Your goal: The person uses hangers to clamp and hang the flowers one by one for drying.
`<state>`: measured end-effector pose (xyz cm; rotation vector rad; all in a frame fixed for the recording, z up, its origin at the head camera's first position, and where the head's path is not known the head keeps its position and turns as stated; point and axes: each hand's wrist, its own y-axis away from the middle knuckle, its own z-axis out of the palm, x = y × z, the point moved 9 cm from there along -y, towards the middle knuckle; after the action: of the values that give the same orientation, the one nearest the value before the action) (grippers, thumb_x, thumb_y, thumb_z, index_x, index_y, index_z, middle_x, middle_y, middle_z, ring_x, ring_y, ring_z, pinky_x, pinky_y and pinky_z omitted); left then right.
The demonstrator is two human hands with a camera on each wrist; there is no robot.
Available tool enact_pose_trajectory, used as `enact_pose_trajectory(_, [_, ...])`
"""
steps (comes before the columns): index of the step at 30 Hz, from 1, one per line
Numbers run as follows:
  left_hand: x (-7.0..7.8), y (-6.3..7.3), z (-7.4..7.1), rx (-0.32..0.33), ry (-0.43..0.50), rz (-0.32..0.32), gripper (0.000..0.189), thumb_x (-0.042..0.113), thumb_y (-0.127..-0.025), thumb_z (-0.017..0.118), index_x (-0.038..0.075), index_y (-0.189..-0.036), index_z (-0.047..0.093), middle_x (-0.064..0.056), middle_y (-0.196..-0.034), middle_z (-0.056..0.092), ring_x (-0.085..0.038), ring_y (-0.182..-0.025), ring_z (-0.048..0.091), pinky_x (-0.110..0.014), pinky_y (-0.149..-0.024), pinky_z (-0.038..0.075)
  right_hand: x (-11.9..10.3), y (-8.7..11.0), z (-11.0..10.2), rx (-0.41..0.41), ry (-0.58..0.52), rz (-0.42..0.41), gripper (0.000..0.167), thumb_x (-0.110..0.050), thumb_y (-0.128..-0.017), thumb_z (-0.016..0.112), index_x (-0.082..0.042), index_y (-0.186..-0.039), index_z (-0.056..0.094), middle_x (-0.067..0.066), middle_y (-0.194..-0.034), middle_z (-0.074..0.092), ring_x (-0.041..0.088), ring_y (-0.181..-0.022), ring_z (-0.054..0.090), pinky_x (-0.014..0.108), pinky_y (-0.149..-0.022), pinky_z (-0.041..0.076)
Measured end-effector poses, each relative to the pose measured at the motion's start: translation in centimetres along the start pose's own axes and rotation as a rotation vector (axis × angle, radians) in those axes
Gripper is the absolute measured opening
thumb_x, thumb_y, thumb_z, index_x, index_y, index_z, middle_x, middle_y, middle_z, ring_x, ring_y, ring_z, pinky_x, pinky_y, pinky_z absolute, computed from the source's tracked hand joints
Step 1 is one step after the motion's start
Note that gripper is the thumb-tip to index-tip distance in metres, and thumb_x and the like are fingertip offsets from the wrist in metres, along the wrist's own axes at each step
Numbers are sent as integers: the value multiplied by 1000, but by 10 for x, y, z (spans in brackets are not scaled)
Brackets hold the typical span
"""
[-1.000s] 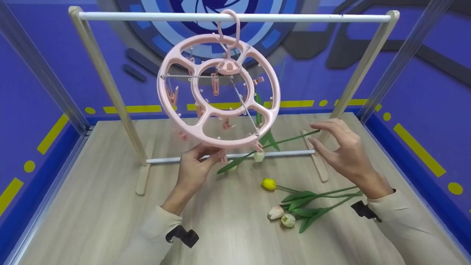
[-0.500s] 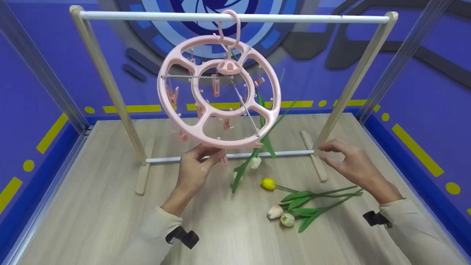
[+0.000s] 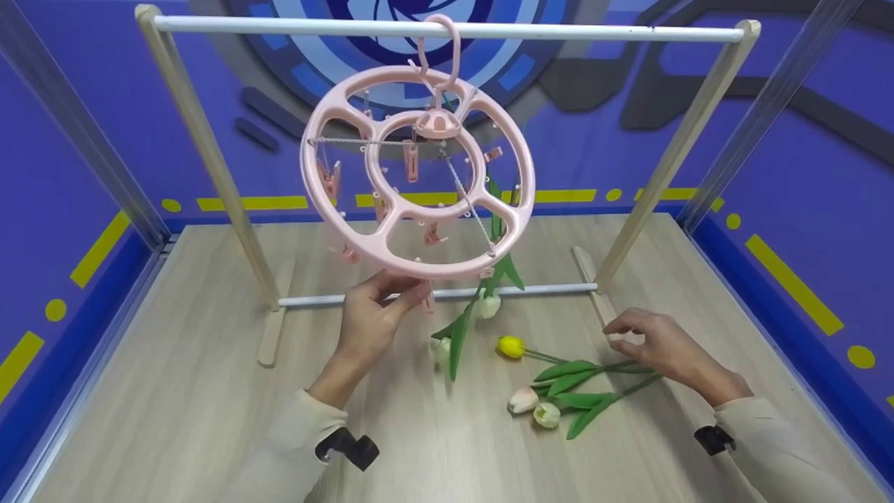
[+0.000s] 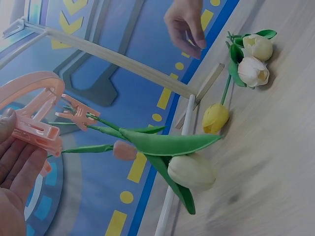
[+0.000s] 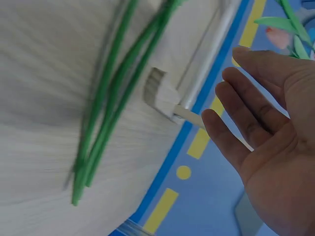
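A round pink clip hanger (image 3: 380, 258) hangs by its hook from the rack. My left hand (image 3: 370, 318) holds its near rim, thumb above and fingers below in the left wrist view, beside a dangling clip (image 3: 429, 302). A white tulip (image 4: 192, 170) hangs head down, its stem caught in a pink clip (image 4: 78, 112) just past that hand. Another tulip (image 3: 489, 305) hangs farther back. My right hand (image 3: 660, 349) is over the stems of the loose tulips; nothing is between its fingers in the right wrist view, where green stems (image 5: 106, 108) lie beside it.
A yellow tulip (image 3: 510, 347), a pale pink tulip (image 3: 522, 401) and a cream tulip (image 3: 547, 416) lie on the table (image 3: 433, 454). The rack's white lower bar (image 3: 552, 289) and wooden foot (image 3: 594, 293) stand behind them. Blue printed walls (image 3: 803, 209) enclose the table.
My right hand has let go of the tulip's stem and moved down toward the loose tulips. The clipped tulip has swung from slanting to hanging head down. My left hand stays at the rim.
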<state>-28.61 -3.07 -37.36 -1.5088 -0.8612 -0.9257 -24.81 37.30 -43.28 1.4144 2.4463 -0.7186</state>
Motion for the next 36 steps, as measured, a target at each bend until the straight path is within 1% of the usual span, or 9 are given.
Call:
enact_pose_trajectory(4, [1, 0, 0, -1, -3, -8, 18, 12, -96, 82, 9, -113, 77, 0, -107, 78, -20, -106, 72, -45, -89, 58, 8, 6, 14, -99, -8, 23, 18, 1, -91, 81, -7, -106, 79, 1, -102, 74, 26, -95, 72, 50, -82, 61])
enact_pose_trajectory(6, [1, 0, 0, 1, -3, -8, 18, 12, -96, 82, 9, -112, 77, 0, -108, 78, -20, -106, 72, -46, -89, 58, 12, 8, 20, -136, -11, 32, 16, 1, -91, 82, -8, -104, 79, 1, -100, 73, 26, -95, 72, 50, -82, 61])
enact_pose_trajectory(10, [2, -1, 0, 6, 4, 6, 16, 11, -95, 82, 8, -111, 78, 0, -107, 78, -20, -105, 72, -46, -89, 59, 16, 12, 29, -182, -4, 31, 18, 4, -87, 83, -10, -98, 80, 0, -96, 73, 25, -92, 72, 45, -79, 62])
enact_pose_trajectory(14, [1, -1, 0, 11, 25, 18, 15, 8, -94, 82, 7, -109, 78, -2, -104, 78, -21, -104, 72, -42, -87, 60, 18, 15, 33, -197, 30, 19, 22, 7, -82, 84, -12, -93, 81, -3, -92, 71, 21, -87, 69, 40, -75, 60])
enact_pose_trajectory(20, [0, -1, 0, 16, 25, 8, 15, 8, -95, 82, 8, -110, 78, -2, -106, 78, -21, -103, 72, -39, -88, 60, 21, 17, 35, -193, 31, 36, 21, 5, -83, 85, -14, -91, 80, -5, -91, 68, 18, -86, 67, 38, -74, 58])
enact_pose_trajectory(26, [-1, 1, 0, 18, 14, -2, 16, 10, -95, 81, 9, -111, 78, 0, -107, 78, -21, -105, 71, -47, -93, 59, 19, 17, 31, -152, -1, -5, 25, 7, -84, 84, -15, -91, 76, -5, -90, 69, 15, -84, 67, 35, -71, 58])
enact_pose_trajectory(31, [0, 1, 0, 13, 5, 3, 16, 10, -96, 81, 10, -112, 78, 1, -108, 78, -20, -105, 71, -46, -90, 59, 13, 16, 15, -105, -49, -16, 26, 8, -88, 81, -16, -94, 74, -6, -93, 71, 14, -85, 68, 30, -73, 59])
enact_pose_trajectory(34, [1, 1, 0, 11, 7, 4, 16, 10, -96, 81, 10, -112, 78, 1, -108, 78, -20, -105, 71, -44, -89, 59, 5, 13, 2, -65, -63, -51, 26, 10, -89, 79, -15, -97, 74, -5, -96, 71, 18, -87, 70, 25, -76, 59])
enact_pose_trajectory(36, [1, 1, 1, 10, 9, 3, 16, 10, -96, 81, 10, -111, 78, 1, -108, 78, -20, -104, 71, -44, -88, 59, -1, 10, -7, -29, -68, -82, 29, 13, -88, 78, -14, -98, 74, -6, -97, 71, 17, -87, 70, 20, -77, 57])
